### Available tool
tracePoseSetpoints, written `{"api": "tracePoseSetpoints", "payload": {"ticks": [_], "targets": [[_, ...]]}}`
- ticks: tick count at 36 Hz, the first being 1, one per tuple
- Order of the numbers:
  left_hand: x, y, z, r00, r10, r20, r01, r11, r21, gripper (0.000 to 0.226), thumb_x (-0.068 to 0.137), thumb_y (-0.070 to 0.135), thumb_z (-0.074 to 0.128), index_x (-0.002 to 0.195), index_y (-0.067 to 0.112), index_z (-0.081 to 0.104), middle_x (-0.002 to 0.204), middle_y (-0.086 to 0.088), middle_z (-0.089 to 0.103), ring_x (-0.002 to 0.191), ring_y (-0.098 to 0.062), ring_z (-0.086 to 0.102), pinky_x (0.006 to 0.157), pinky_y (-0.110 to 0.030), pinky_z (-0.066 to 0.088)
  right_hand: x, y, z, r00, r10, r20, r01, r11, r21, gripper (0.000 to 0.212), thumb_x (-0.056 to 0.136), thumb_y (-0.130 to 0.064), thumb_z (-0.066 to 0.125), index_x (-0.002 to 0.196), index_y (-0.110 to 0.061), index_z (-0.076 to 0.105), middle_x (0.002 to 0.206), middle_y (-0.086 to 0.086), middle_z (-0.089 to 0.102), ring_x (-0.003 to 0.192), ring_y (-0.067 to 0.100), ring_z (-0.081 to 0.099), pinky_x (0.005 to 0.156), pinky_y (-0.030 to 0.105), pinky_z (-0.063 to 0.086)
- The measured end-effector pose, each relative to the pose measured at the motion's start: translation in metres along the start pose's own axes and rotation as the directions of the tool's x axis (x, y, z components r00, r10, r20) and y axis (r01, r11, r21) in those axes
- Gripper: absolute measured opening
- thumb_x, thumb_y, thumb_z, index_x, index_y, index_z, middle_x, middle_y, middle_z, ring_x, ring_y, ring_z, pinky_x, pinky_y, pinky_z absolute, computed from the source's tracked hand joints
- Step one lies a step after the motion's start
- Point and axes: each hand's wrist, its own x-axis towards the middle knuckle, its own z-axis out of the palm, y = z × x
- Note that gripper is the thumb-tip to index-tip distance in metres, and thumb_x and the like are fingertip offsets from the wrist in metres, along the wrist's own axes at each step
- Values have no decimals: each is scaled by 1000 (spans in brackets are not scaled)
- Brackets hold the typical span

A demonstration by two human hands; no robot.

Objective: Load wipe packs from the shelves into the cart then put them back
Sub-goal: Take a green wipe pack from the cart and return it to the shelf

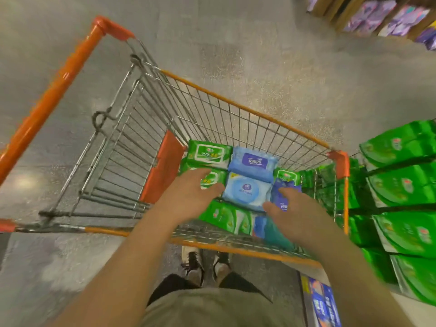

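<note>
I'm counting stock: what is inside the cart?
The cart holds green wipe packs and blue wipe packs lying flat. Both hands and the upper packs cover whatever lies beneath, so no full count.

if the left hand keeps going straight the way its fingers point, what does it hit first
Most likely the green wipe pack right under the left hand's fingertips, inside the cart. Depth is unclear, so it may already be touching it.
</note>
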Motion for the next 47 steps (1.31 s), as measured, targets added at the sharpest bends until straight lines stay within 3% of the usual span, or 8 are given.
{"api": "tracePoseSetpoints", "payload": {"ticks": [7,11,14,20,26,31,37,47], "targets": [[51,-17,30,948,-294,126,307,946,-103,59,98,56,55,147,23,50,149,0,53,130,-22,52,104,-35,42,72,29,32,969,103,222,-126,988,90,67,97,-60,51,146,-16,46,142,7,56,125,26,55,101,34,44],[88,-35,67,840,-454,298,522,826,-211,44,104,40,54,141,16,54,141,-5,55,112,-24,55,94,-33,45,121,47,72,928,134,349,-179,979,99,40,96,-56,54,89,-16,59,89,5,61,90,25,62,68,32,43],[111,-59,95,740,-556,377,649,738,-186,54,101,40,59,145,11,47,146,-9,53,107,-25,56,90,-35,48,157,65,108,890,170,424,-199,980,25,48,94,-59,50,69,-19,47,89,11,58,84,26,59,59,29,36],[150,-88,125,765,-581,277,599,800,23,65,96,47,62,146,8,49,143,-13,55,123,-33,57,105,-37,48,194,83,145,836,198,511,-233,973,3,33,97,-47,54,98,-14,57,102,13,56,97,26,59,74,26,37],[171,-97,156,789,-569,233,573,817,58,77,94,39,70,153,5,35,149,-14,48,121,-28,54,86,-29,42,215,98,173,856,198,478,-262,963,70,52,92,-38,65,134,-9,58,135,11,62,122,30,60,89,27,46],[175,-113,183,764,-605,223,578,796,179,105,82,62,74,157,5,26,155,-20,38,138,-37,45,112,-45,43,228,104,198,906,86,414,-146,983,115,65,86,-52,65,142,-23,51,143,5,58,129,27,56,105,32,45],[172,-113,215,844,-510,168,490,859,146,88,59,66,78,124,10,61,121,-15,66,109,-32,65,93,-44,57,244,107,227,938,32,344,-24,999,-27,106,58,-87,29,143,-26,48,143,7,58,131,30,54,109,43,45],[181,-91,232,770,-566,294,575,816,64,23,88,24,76,97,9,61,99,-9,65,88,-22,66,73,-32,56,276,123,254,901,-74,428,156,974,-161,91,64,-70,61,140,-23,43,132,8,60,118,33,61,97,44,54]]}}
